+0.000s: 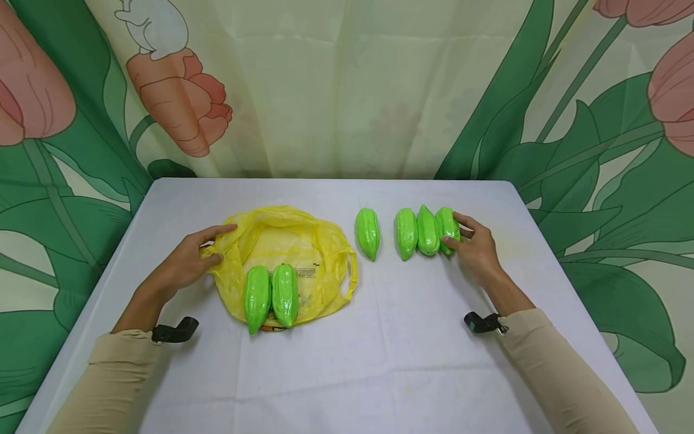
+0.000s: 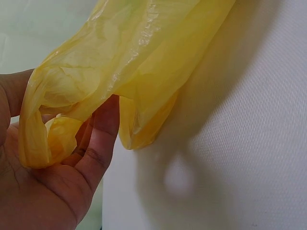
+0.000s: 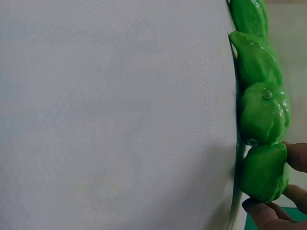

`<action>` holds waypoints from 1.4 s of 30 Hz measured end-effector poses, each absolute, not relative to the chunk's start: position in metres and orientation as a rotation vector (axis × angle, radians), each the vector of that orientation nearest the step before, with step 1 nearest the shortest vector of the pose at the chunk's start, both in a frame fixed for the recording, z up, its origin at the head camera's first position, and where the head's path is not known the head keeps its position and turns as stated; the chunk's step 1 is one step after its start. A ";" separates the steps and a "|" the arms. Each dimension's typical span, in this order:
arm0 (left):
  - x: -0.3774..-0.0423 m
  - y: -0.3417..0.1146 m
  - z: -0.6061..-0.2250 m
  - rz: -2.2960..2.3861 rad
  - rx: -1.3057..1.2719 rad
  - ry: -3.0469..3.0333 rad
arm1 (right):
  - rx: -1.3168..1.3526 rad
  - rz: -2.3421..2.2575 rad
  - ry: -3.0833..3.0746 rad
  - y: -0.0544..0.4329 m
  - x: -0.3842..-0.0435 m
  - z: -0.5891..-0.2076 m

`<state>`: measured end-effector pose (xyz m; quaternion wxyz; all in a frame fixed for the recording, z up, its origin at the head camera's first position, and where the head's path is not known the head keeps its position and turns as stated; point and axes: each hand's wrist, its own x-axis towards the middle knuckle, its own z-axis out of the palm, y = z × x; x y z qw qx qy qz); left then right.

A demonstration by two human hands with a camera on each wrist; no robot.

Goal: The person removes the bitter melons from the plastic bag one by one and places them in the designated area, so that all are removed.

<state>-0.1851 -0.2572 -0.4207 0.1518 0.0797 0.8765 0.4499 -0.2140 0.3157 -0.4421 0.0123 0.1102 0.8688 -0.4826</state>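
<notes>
The white-covered table [image 1: 336, 386] is carrying a spread yellow plastic bag [image 1: 325, 241] left of its middle, while one green fruit [image 1: 367, 234] is lying alone beside it and three similar fruits [image 1: 428, 231] are resting close together farther right.

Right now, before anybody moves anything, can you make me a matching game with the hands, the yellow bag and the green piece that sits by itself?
Things:
1. left hand
2. right hand
3. bag
4. lone green piece

Clues:
A. between the bag and the row of three green pieces
B. yellow and crinkled
C. pinching the rightmost piece of the row of three
D. holding the bag's edge

Right pairs: 1-D, 2-C, 3-B, 4-A
</notes>
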 end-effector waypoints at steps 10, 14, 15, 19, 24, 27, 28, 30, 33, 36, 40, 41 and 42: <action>-0.186 -0.258 -0.422 1.283 0.222 2.517 | 0.291 -1.482 2.697 0.315 -0.214 -0.443; -0.187 -0.258 -0.422 1.278 0.230 2.521 | 0.285 -1.495 2.696 0.317 -0.212 -0.441; -0.187 -0.258 -0.421 1.281 0.232 2.520 | 0.284 -1.503 2.699 0.317 -0.212 -0.441; -0.187 -0.258 -0.420 1.287 0.245 2.520 | 0.264 -1.549 2.721 0.318 -0.211 -0.439; -0.187 -0.257 -0.419 1.287 0.245 2.521 | 0.242 -1.573 2.784 0.316 -0.209 -0.434; -0.187 -0.257 -0.419 1.284 0.244 2.524 | 0.242 -1.578 2.819 0.311 -0.207 -0.429; -0.187 -0.257 -0.419 1.284 0.244 2.523 | 0.242 -1.584 2.826 0.309 -0.207 -0.427; -0.187 -0.257 -0.419 1.283 0.240 2.521 | 0.238 -1.611 2.832 0.303 -0.205 -0.424; -0.187 -0.257 -0.419 1.283 0.235 2.519 | 0.211 -1.661 2.834 0.294 -0.202 -0.419; -0.187 -0.257 -0.420 1.276 0.236 2.524 | 0.178 -1.710 2.828 0.285 -0.200 -0.415; -0.186 -0.258 -0.420 1.270 0.240 2.531 | 0.167 -1.768 2.801 0.271 -0.196 -0.411; -0.186 -0.258 -0.421 1.268 0.238 2.531 | 0.162 -1.788 2.790 0.267 -0.195 -0.410; -0.186 -0.258 -0.421 1.268 0.236 2.531 | 0.160 -1.800 2.782 0.263 -0.193 -0.410</action>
